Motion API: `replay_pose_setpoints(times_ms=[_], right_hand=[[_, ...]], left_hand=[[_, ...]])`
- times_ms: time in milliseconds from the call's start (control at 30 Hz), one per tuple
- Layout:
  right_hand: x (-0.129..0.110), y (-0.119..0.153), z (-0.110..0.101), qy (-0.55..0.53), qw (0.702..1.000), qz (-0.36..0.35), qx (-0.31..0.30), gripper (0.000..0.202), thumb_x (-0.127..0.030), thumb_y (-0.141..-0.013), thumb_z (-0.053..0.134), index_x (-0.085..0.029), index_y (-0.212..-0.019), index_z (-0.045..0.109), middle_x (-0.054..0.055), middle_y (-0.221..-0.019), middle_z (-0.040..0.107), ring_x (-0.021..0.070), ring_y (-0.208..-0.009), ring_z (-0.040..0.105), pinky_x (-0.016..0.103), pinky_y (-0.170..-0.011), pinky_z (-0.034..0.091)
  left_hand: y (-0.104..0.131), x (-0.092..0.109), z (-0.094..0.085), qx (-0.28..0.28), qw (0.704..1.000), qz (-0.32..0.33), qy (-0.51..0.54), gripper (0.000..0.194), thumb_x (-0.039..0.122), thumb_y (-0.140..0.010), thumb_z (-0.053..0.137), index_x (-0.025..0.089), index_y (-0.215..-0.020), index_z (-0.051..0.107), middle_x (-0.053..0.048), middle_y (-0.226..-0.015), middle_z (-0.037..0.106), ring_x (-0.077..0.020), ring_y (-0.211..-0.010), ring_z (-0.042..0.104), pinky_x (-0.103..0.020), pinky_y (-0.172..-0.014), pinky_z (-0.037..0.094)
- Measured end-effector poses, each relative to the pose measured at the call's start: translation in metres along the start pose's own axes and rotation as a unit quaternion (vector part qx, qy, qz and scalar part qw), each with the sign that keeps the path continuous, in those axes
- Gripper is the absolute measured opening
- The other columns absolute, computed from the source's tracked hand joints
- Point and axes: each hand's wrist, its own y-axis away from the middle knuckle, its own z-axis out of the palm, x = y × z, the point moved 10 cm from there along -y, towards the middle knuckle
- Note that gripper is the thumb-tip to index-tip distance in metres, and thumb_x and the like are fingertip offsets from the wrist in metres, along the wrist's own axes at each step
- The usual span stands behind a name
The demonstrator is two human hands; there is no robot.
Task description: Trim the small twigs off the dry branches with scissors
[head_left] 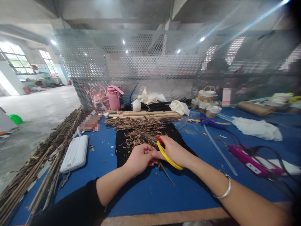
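Observation:
Over a black cloth (121, 157) on the blue table, my left hand (140, 158) pinches a thin dried plant stalk (168, 175), whose lower end sticks out toward me. My right hand (175, 152) is wrapped round a pair of pruning shears with yellow and red handles (164, 155). The blades point away to the left, among the dried bits. My two hands touch at the fingertips. Crumbled dried leaves and stems (134, 139) lie on the cloth just beyond them. Behind, a row of cut dried stalks (141, 122) lies crosswise.
Long dried stalk bundles (39, 160) line the left edge, beside a white power bank (75, 153). Pink bottles (114, 98) stand at the back left. To the right are a blue glue gun (213, 122), clear glue sticks (221, 150) and a magenta power strip (255, 161). A perforated metal screen (141, 69) rises behind.

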Motion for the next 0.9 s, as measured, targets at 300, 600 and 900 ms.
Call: replay_pose_setpoints(times_ms=[300, 600, 900], right_hand=[[-0.004, 0.002, 0.001, 0.032, 0.999, 0.007, -0.011, 0.058, -0.061, -0.065, 0.058, -0.015, -0.100, 0.052, 0.013, -0.100, 0.056, 0.0250, -0.094, 0.053, 0.032, -0.077, 0.038], [0.003, 0.003, 0.008, 0.065, 0.996, 0.037, -0.057, 0.050, -0.066, -0.066, 0.052, -0.018, -0.082, 0.051, 0.005, -0.075, 0.060, 0.0160, -0.061, 0.053, 0.023, -0.051, 0.030], [0.009, 0.003, 0.008, 0.059, 0.994, 0.071, -0.058, 0.052, -0.069, -0.065, 0.050, -0.019, -0.076, 0.052, 0.006, -0.074, 0.061, 0.0168, -0.061, 0.055, 0.022, -0.047, 0.027]], left_hand=[[0.000, 0.000, 0.000, 0.004, 1.000, 0.006, -0.025, 0.016, 0.019, -0.060, 0.065, 0.013, -0.065, 0.051, -0.001, -0.055, 0.059, -0.0087, -0.049, 0.055, -0.017, -0.046, 0.040], [0.002, 0.000, -0.002, 0.015, 0.999, -0.007, -0.035, 0.014, 0.018, -0.062, 0.065, 0.014, -0.066, 0.052, 0.000, -0.055, 0.059, -0.0079, -0.048, 0.055, -0.016, -0.047, 0.040], [0.002, -0.001, -0.002, 0.019, 1.000, -0.017, -0.016, 0.017, 0.022, -0.064, 0.065, 0.014, -0.065, 0.050, 0.001, -0.053, 0.058, -0.0072, -0.048, 0.055, -0.016, -0.046, 0.040]])
